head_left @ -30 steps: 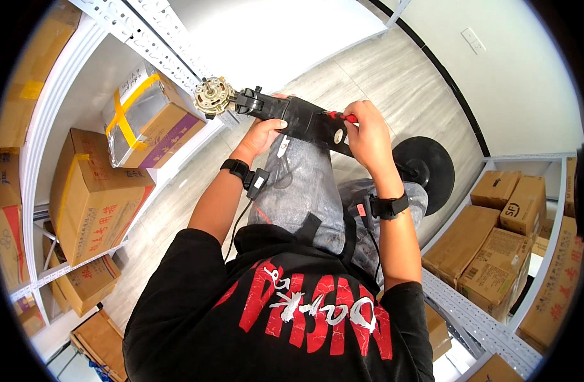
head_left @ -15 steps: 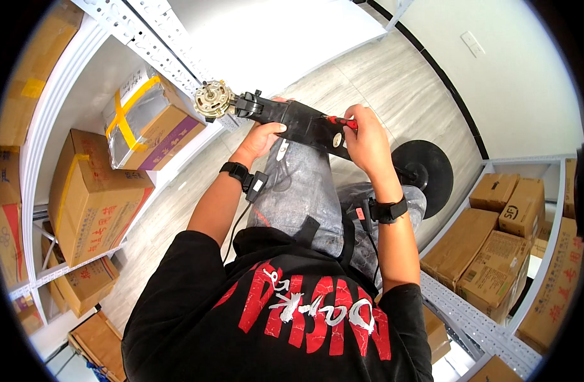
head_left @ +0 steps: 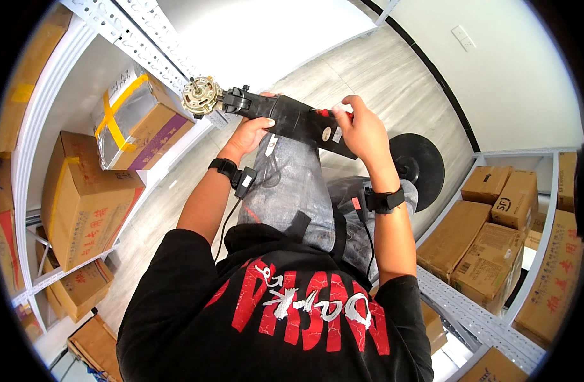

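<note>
A long black fan column [head_left: 293, 120] lies across my thighs, slanting down to the right. An exposed metal fan motor [head_left: 201, 95] sits on its left end, joined by a black hinged neck [head_left: 237, 100]. My left hand [head_left: 247, 136] is closed round the column near that neck, thumb on top, its other fingers mostly hidden beneath. My right hand [head_left: 364, 132] pinches a red-and-black screwdriver [head_left: 324, 113] over the column's right part. The fingers cover much of the handle, and the tip's exact contact cannot be made out.
A round black base [head_left: 425, 170] stands on the floor beside my right knee. Shelving with cardboard boxes [head_left: 93, 197] rises on the left, and more boxes [head_left: 489, 258] fill a rack at the right. A white tabletop [head_left: 241, 38] lies ahead.
My right fingers have shifted on the screwdriver, the index finger now lifted and bent, covering more of the handle. The whole view has slid slightly; my left hand keeps its hold.
</note>
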The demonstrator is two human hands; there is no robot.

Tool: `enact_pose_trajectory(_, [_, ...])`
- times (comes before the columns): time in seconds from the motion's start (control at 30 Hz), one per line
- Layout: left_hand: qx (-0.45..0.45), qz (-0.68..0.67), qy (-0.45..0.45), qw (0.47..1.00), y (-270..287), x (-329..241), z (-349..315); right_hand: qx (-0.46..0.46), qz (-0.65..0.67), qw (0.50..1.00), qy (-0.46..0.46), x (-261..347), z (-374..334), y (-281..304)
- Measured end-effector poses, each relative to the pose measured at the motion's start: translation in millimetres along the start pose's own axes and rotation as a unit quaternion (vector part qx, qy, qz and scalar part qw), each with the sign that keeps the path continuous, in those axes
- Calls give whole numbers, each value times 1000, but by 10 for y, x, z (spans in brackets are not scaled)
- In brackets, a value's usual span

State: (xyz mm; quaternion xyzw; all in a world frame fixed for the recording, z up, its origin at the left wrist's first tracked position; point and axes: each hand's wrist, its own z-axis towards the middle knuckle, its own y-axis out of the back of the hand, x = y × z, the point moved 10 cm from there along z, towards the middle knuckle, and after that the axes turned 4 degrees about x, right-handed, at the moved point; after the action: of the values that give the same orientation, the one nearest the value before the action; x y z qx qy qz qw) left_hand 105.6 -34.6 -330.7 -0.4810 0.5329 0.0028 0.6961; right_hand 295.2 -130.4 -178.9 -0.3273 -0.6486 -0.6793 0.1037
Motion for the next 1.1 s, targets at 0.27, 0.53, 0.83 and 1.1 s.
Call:
enact_pose_trajectory(0.27, [1,-16,-2,1000,-47,-32,15,-43,-13,996,75,169,-44,44])
enact_pose_trajectory(0.53, [-1,-12,4,1000,-46,-27,19,-74,-21,986,145,230,-99,80])
enact_pose_trajectory(0.83, [0,-14,6,1000,-61,-34,17,-69,-16,991,112,105,-74,18])
enact_pose_trajectory(1.1, [-2,-19,6,1000,-27,-10,6,-31,-39,999,-2,13,-29,-20])
